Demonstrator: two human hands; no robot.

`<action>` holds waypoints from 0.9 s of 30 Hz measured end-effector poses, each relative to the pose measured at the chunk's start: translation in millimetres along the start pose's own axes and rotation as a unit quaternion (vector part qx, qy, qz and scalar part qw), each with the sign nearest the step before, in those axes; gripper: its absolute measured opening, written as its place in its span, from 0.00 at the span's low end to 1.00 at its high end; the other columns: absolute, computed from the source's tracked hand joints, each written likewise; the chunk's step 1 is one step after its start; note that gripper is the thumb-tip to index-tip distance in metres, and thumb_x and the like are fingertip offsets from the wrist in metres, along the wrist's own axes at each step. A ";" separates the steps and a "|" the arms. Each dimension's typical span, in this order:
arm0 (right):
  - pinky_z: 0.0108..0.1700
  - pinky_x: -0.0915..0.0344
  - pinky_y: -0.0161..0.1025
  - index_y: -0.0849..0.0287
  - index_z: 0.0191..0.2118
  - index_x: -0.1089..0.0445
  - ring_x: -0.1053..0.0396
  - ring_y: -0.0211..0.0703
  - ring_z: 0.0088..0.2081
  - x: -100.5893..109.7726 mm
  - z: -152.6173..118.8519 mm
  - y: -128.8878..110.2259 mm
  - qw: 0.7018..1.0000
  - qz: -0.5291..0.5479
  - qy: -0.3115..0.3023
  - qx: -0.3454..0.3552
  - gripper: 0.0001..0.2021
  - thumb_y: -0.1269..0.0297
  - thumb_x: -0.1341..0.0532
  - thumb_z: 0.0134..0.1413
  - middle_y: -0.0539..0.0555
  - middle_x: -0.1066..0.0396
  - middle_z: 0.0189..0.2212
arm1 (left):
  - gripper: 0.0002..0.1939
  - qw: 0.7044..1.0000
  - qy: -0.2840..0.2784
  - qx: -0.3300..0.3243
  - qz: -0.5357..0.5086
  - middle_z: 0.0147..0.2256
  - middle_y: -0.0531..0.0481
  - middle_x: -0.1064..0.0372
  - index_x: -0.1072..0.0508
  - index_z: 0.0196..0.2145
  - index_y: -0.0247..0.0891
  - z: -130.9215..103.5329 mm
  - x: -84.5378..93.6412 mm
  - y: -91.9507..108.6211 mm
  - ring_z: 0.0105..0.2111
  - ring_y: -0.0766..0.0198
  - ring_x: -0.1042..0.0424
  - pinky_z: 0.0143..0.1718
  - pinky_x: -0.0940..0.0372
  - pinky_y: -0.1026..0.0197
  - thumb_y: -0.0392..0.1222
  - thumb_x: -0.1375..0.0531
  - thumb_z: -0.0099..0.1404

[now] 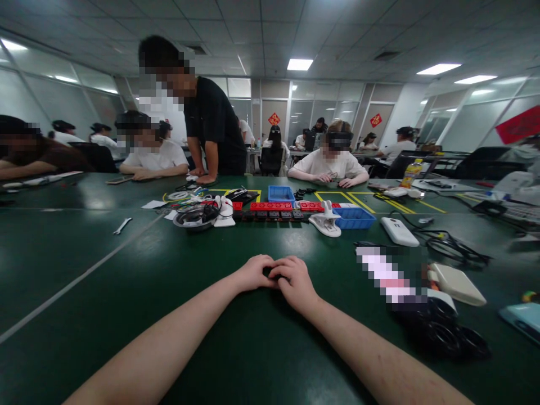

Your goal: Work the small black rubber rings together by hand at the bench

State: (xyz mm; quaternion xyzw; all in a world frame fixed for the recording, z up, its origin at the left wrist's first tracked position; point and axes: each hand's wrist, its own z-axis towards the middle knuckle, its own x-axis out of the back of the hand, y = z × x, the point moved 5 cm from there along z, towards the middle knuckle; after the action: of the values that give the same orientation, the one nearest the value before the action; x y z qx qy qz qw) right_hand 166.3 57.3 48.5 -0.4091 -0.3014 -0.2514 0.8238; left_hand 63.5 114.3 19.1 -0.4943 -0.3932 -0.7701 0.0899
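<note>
My left hand and my right hand meet over the green table, fingers curled and fingertips touching. A dark patch shows between them; whether it is a small object or just shadow, I cannot make out. Beyond the hands runs a row of red power sockets, with black sockets in front of it. A white clip-on base stands at the right end of the row, and another white clip-on base at its left.
Two blue bins sit near the sockets. On the left lie a wrench and a round pan of cables. To the right are a white power bank, black cables and a cream box. Co-workers sit across the table.
</note>
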 end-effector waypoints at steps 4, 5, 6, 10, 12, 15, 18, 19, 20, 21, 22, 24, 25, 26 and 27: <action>0.48 0.47 0.46 0.55 0.18 0.30 0.38 0.42 0.40 -1.7 1.5 4.0 1.000 0.011 0.015 0.004 0.16 0.82 0.48 0.38 0.45 0.27 0.32 | 0.14 1.000 0.006 -0.013 -0.009 0.37 0.52 0.32 0.28 0.32 0.38 1.6 -5.4 -4.0 0.39 0.61 0.34 0.43 0.42 0.62 0.45 0.34 0.47; 0.49 0.48 0.47 0.55 0.17 0.31 0.38 0.42 0.40 -2.8 1.6 5.8 1.000 0.013 0.017 0.002 0.16 0.82 0.49 0.38 0.45 0.26 0.32 | 0.14 1.000 0.007 -0.016 -0.008 0.37 0.52 0.32 0.28 0.31 0.38 1.8 -6.4 -4.9 0.39 0.61 0.34 0.42 0.42 0.62 0.46 0.34 0.47; 0.51 0.50 0.48 0.55 0.17 0.31 0.37 0.42 0.41 -4.1 1.4 7.5 1.000 0.014 0.016 0.002 0.16 0.82 0.49 0.38 0.45 0.26 0.32 | 0.13 1.000 0.009 -0.019 -0.006 0.37 0.52 0.33 0.27 0.31 0.39 1.9 -7.0 -5.7 0.39 0.62 0.34 0.42 0.42 0.62 0.46 0.35 0.48; 0.57 0.58 0.53 0.53 0.23 0.29 0.39 0.43 0.49 -2.6 -1.7 9.4 0.999 0.020 0.033 0.026 0.18 0.82 0.52 0.39 0.46 0.27 0.36 | 0.17 0.999 0.002 -0.030 0.010 0.39 0.52 0.33 0.28 0.35 0.40 -0.2 -5.8 -5.4 0.41 0.60 0.35 0.43 0.42 0.60 0.51 0.36 0.49; 0.57 0.58 0.53 0.54 0.32 0.29 0.41 0.43 0.51 3.9 -3.8 9.6 0.996 0.022 0.072 0.040 0.21 0.81 0.53 0.40 0.48 0.29 0.42 | 0.25 1.000 0.002 -0.023 0.013 0.41 0.49 0.34 0.31 0.41 0.40 -3.0 -2.9 -1.8 0.42 0.58 0.35 0.44 0.42 0.59 0.54 0.35 0.46; 0.55 0.51 0.51 0.57 0.43 0.34 0.41 0.45 0.50 12.3 -5.3 16.5 0.992 0.017 0.128 0.013 0.19 0.75 0.51 0.44 0.55 0.34 0.46 | 0.36 0.999 0.019 0.010 0.037 0.43 0.47 0.36 0.36 0.46 0.39 -8.8 0.5 8.6 0.43 0.55 0.37 0.45 0.42 0.55 0.58 0.34 0.42; 0.46 0.41 0.48 0.61 0.43 0.38 0.37 0.47 0.42 11.7 -4.9 31.0 0.987 0.015 0.144 -0.071 0.15 0.63 0.46 0.48 0.58 0.34 0.39 | 0.37 0.993 0.054 0.061 0.087 0.42 0.45 0.37 0.36 0.43 0.37 -14.4 -1.0 21.4 0.43 0.52 0.38 0.45 0.42 0.52 0.62 0.36 0.40; 0.43 0.40 0.46 0.61 0.42 0.38 0.36 0.47 0.39 9.8 -4.7 35.4 0.985 0.014 0.140 -0.097 0.16 0.59 0.45 0.48 0.57 0.34 0.36 | 0.36 0.989 0.068 0.081 0.102 0.41 0.45 0.37 0.36 0.42 0.36 -15.8 -2.3 24.9 0.43 0.51 0.38 0.44 0.42 0.51 0.63 0.37 0.41; 0.40 0.39 0.45 0.61 0.40 0.38 0.36 0.45 0.36 7.6 -4.5 38.5 0.984 0.011 0.133 -0.116 0.16 0.56 0.45 0.48 0.56 0.35 0.33 | 0.35 0.985 0.081 0.100 0.114 0.40 0.44 0.37 0.36 0.41 0.36 -17.0 -3.8 27.8 0.42 0.51 0.37 0.44 0.42 0.51 0.64 0.38 0.42; 0.39 0.39 0.43 0.61 0.38 0.39 0.37 0.44 0.34 5.4 -4.2 40.1 0.984 0.007 0.124 -0.128 0.16 0.54 0.45 0.47 0.54 0.35 0.31 | 0.34 0.981 0.093 0.115 0.125 0.40 0.44 0.37 0.36 0.40 0.35 -17.8 -5.2 30.0 0.42 0.51 0.37 0.43 0.42 0.51 0.64 0.39 0.43; 0.37 0.39 0.42 0.61 0.36 0.39 0.37 0.43 0.33 3.6 -4.0 40.3 0.985 0.000 0.114 -0.131 0.16 0.53 0.44 0.47 0.53 0.36 0.30 | 0.33 0.978 0.103 0.126 0.134 0.39 0.43 0.37 0.35 0.39 0.35 -18.2 -6.4 31.4 0.42 0.50 0.37 0.43 0.42 0.51 0.64 0.39 0.44; 0.36 0.40 0.40 0.60 0.33 0.39 0.38 0.42 0.32 1.5 -3.7 37.0 0.988 -0.019 0.097 -0.122 0.15 0.53 0.43 0.46 0.51 0.37 0.28 | 0.30 0.973 0.112 0.136 0.151 0.37 0.44 0.36 0.35 0.37 0.35 -17.9 -8.1 32.1 0.40 0.51 0.37 0.42 0.43 0.51 0.63 0.40 0.46; 0.35 0.41 0.39 0.59 0.32 0.39 0.39 0.41 0.32 0.9 -3.7 34.4 0.989 -0.031 0.089 -0.113 0.14 0.53 0.42 0.45 0.51 0.37 0.28 | 0.29 0.972 0.111 0.136 0.158 0.36 0.44 0.36 0.34 0.36 0.35 -17.3 -8.6 31.5 0.40 0.51 0.37 0.42 0.43 0.51 0.62 0.40 0.46; 0.35 0.42 0.39 0.59 0.30 0.39 0.39 0.41 0.32 0.6 -3.7 31.7 0.990 -0.042 0.082 -0.104 0.13 0.54 0.42 0.45 0.51 0.38 0.27 | 0.27 0.971 0.109 0.134 0.165 0.35 0.44 0.35 0.33 0.35 0.35 -16.7 -8.9 30.6 0.39 0.51 0.36 0.42 0.43 0.51 0.61 0.40 0.47; 0.35 0.42 0.38 0.59 0.29 0.39 0.40 0.41 0.32 0.4 -3.7 29.4 0.991 -0.050 0.075 -0.096 0.12 0.54 0.41 0.45 0.50 0.38 0.27 | 0.25 0.971 0.106 0.132 0.169 0.35 0.44 0.35 0.33 0.34 0.35 -16.0 -9.1 29.4 0.39 0.51 0.36 0.43 0.43 0.51 0.60 0.40 0.47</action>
State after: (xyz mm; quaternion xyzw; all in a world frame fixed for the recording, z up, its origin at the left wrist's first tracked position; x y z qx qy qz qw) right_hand 187.1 70.0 31.6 -0.4505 -0.2334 -0.3502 0.7874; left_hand 72.4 81.0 23.5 -0.4532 -0.3898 -0.7331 0.3244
